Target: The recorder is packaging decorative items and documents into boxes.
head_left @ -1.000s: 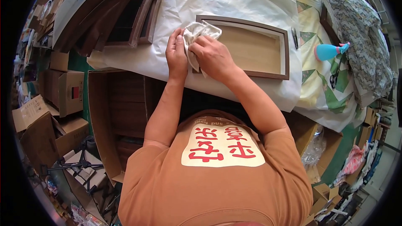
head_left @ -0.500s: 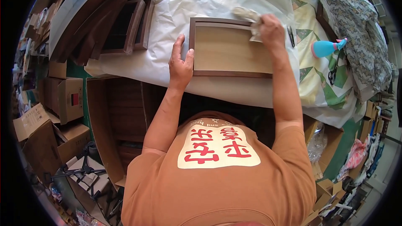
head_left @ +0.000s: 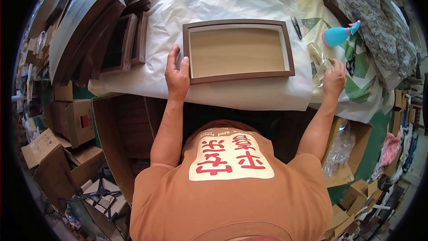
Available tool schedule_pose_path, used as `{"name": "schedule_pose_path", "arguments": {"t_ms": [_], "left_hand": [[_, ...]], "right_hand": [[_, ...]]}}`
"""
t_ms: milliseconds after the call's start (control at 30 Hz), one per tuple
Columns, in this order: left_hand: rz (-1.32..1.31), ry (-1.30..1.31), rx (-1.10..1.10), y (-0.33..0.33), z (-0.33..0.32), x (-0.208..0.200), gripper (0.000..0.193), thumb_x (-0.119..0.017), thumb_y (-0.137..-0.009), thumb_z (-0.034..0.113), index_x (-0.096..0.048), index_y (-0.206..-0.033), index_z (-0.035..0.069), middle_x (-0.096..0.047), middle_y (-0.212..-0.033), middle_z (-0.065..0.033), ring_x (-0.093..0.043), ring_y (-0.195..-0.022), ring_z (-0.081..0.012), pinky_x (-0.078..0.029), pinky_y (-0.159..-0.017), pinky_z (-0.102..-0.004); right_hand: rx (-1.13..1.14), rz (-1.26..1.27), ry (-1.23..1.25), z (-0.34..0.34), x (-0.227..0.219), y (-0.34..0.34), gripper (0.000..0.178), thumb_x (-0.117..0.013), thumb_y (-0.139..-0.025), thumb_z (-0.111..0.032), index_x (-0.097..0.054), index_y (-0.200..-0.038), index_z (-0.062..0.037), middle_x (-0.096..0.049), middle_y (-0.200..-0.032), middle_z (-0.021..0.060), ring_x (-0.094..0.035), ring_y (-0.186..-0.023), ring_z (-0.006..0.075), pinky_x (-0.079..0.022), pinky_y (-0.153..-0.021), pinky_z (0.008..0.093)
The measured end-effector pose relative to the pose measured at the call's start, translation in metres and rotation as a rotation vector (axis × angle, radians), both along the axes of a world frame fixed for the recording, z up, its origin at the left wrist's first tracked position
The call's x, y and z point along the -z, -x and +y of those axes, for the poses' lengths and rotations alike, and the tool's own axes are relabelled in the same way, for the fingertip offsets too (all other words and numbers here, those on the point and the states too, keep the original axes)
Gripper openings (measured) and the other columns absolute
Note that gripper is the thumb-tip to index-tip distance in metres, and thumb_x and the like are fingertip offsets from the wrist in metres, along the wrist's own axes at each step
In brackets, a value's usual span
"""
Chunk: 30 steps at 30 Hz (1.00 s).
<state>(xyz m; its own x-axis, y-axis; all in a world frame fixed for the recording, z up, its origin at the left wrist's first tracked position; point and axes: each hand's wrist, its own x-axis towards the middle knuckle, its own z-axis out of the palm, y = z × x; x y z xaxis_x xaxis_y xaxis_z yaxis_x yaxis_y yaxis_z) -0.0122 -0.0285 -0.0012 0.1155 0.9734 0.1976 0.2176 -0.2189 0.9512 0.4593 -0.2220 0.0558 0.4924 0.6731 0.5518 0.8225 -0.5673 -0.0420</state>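
A shallow rectangular frame [head_left: 240,79] with dark brown wooden sides and a tan inner panel lies on the white sheet in front of me. My left hand [head_left: 177,73] rests against its left side, thumb along the wood and fingers apart, gripping nothing. Off to the right of the frame, my right hand [head_left: 334,79] pinches a pale cream cloth [head_left: 316,56] low over the table's right part. The cloth is crumpled, and part of it trails away from the fingers.
Beyond the cloth are a blue spray bottle [head_left: 335,37] and black scissors [head_left: 351,66]. Small black snips [head_left: 296,27] lie right of the frame. Dark wooden frames [head_left: 117,47] are stacked at the left. Patterned fabric [head_left: 374,31] drapes at the right; cardboard boxes [head_left: 78,120] stand below left.
My right hand has moved with the cloth from the frame's upper right corner out to the right, uncovering the frame. My left hand stays at the frame's left side.
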Motion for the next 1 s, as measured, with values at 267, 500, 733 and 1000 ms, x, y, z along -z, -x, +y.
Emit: {"name": "schedule_pose_path", "arguments": {"t_ms": [267, 500, 733, 1000], "left_hand": [[0.467, -0.083, -0.006, -0.002, -0.045, -0.022, 0.055, -0.060, -0.104, 0.017, -0.044, -0.153, -0.002, -0.056, -0.151, -0.0191, -0.055, -0.137, -0.0327, -0.044, -0.114, -0.0404], [0.127, 0.169, -0.001, -0.025, -0.062, -0.041, 0.064, -0.062, -0.103, 0.020, -0.036, -0.157, -0.002, -0.051, -0.155, -0.0191, -0.050, -0.141, -0.0334, -0.042, -0.115, -0.0409], [-0.090, 0.201, 0.081, -0.019, -0.086, -0.072, 0.071, -0.068, -0.097, 0.014, -0.036, -0.159, 0.002, -0.045, -0.160, -0.0195, -0.044, -0.146, -0.0363, -0.041, -0.116, -0.0413], [0.457, -0.329, 0.148, -0.013, -0.085, -0.077, 0.079, -0.070, -0.086, -0.006, -0.038, -0.157, 0.004, -0.041, -0.162, -0.0201, -0.044, -0.148, -0.0352, -0.041, -0.118, -0.0396]], "right_hand": [[-0.087, 0.724, 0.151, 0.029, 0.001, 0.104, 0.037, -0.055, -0.107, -0.038, -0.072, -0.115, -0.0062, -0.075, -0.094, 0.0162, -0.066, -0.081, 0.0365, -0.052, -0.076, 0.0444], [-0.070, 0.574, 0.213, 0.043, 0.009, 0.124, 0.047, -0.052, -0.108, -0.046, -0.071, -0.115, -0.0044, -0.073, -0.093, 0.0185, -0.064, -0.079, 0.0357, -0.051, -0.076, 0.0440], [-0.040, 0.785, 0.098, 0.037, -0.011, 0.119, 0.047, -0.054, -0.107, -0.045, -0.071, -0.115, -0.0028, -0.075, -0.097, 0.0159, -0.066, -0.082, 0.0340, -0.051, -0.077, 0.0429], [-0.216, 0.781, -0.310, 0.041, -0.033, 0.119, 0.043, -0.056, -0.108, -0.038, -0.071, -0.120, -0.0002, -0.075, -0.101, 0.0112, -0.067, -0.092, 0.0255, -0.052, -0.084, 0.0362]]}}
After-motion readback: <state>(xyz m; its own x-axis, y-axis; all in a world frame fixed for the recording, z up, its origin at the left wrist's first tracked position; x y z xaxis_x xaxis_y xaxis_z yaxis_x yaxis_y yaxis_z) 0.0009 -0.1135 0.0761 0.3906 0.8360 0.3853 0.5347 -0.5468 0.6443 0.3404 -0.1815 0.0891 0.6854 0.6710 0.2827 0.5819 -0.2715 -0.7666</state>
